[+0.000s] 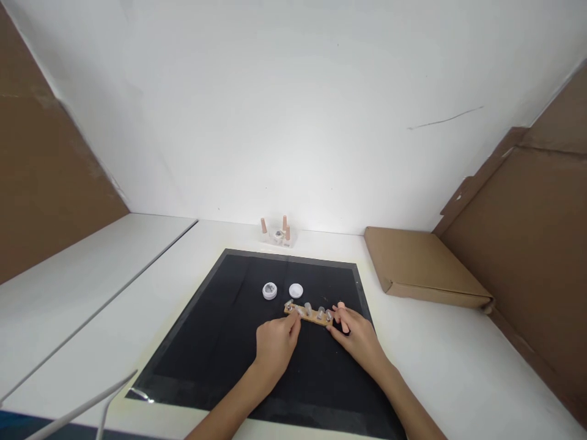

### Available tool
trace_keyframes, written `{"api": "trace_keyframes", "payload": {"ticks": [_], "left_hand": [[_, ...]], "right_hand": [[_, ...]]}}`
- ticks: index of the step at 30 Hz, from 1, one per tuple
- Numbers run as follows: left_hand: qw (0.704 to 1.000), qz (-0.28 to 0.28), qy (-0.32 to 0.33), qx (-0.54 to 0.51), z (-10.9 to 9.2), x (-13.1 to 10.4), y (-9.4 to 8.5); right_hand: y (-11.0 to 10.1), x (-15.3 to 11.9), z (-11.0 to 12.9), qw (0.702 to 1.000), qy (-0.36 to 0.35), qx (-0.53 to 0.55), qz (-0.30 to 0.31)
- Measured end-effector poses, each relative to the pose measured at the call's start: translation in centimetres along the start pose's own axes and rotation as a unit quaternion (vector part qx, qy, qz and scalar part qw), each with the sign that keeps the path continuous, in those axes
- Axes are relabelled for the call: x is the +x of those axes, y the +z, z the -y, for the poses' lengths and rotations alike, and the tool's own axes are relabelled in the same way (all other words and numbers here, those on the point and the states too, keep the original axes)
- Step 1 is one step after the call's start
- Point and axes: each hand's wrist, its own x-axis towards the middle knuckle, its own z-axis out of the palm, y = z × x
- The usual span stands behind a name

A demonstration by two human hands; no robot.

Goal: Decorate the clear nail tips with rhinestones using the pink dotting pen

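A narrow tan strip lies crosswise on the black mat, with several clear pieces that look like false nail tips standing along it. My left hand is closed at the strip's left part, its thumb and fingers pinching one of the clear tips. At the right end, my right hand has its fingers closed around a peach-coloured nail polish brush cap, while its fingertips touch the strip's end. Any brush on the cap is too small to make out. Beyond the strip sit a small round jar with greyish contents and a white round lid.
The black mat covers the middle of the white table. Behind it, a clear holder carries peach-capped bottles. A flat cardboard box lies at right. Cardboard panels flank both sides, and white cables cross the near left.
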Motion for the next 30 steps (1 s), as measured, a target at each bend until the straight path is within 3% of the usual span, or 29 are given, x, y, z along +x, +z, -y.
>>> {"api": "trace_keyframes", "payload": {"ticks": [5,9,12,17,21,23,25,30], "left_hand": [[0.996,-0.043,0.051,-0.051,0.4,0.8,-2.6],[0.966,-0.155,0.091,-0.185,0.5,3.0,-5.8],[0.943,-0.180,0.098,-0.263,0.8,4.9,-7.2],[0.931,-0.150,0.059,-0.328,3.1,6.9,-6.3],[0.928,-0.134,0.045,-0.344,5.7,7.1,-5.0],[0.907,-0.121,-0.006,-0.403,6.7,7.1,-4.5],[0.885,-0.104,-0.062,-0.449,7.3,7.2,-4.2],[0.859,-0.084,-0.103,-0.494,7.4,7.5,-4.2]], "right_hand": [[-0.1,0.0,-0.3,1.000,0.013,0.028,0.008],[-0.3,0.2,-0.2,0.998,0.023,0.048,0.020],[-0.6,0.2,0.0,0.997,0.026,0.064,0.034],[-1.5,-0.1,0.2,0.992,0.042,0.112,0.025],[-2.4,0.4,0.5,0.985,0.086,0.108,-0.105],[-2.6,1.3,1.3,0.981,0.088,0.106,-0.140],[-2.4,2.9,2.4,0.987,0.067,0.092,-0.116],[0.3,8.4,5.7,0.996,-0.026,0.062,0.052]]}}
